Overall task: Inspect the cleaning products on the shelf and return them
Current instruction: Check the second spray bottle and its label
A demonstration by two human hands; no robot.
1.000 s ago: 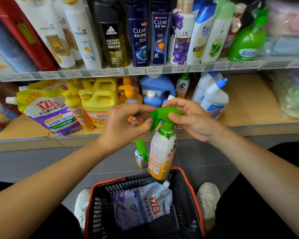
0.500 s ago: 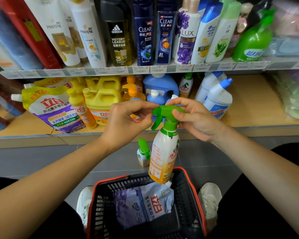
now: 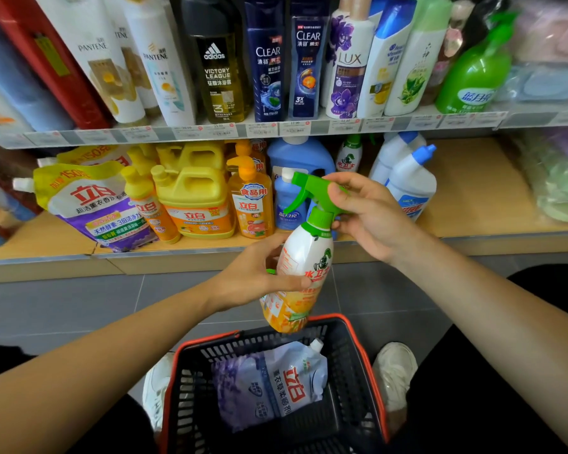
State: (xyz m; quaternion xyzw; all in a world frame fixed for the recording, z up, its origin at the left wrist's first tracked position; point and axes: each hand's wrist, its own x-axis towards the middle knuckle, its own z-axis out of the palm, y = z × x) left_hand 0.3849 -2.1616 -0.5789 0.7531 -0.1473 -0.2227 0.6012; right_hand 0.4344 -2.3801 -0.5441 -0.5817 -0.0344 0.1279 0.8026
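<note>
L hand (image 3: 256, 273) grips spray bottle (image 3: 304, 257) body | R hand (image 3: 371, 214) holds trigger head

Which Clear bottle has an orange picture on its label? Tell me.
The right Clear bottle, marked 3X low on its label. The left Clear bottle shows a blue and green picture instead.

left grip (image 3: 256, 276) curled round spray bottle (image 3: 309, 253) | right grip (image 3: 371, 217) higher, pinching its top

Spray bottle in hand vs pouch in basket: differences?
The spray bottle is rigid with a green trigger head; the pouch is soft with a white cap. The spray bottle is held tilted by the left hand and right hand above the basket; the pouch lies inside it. Both carry red lettering.
</note>
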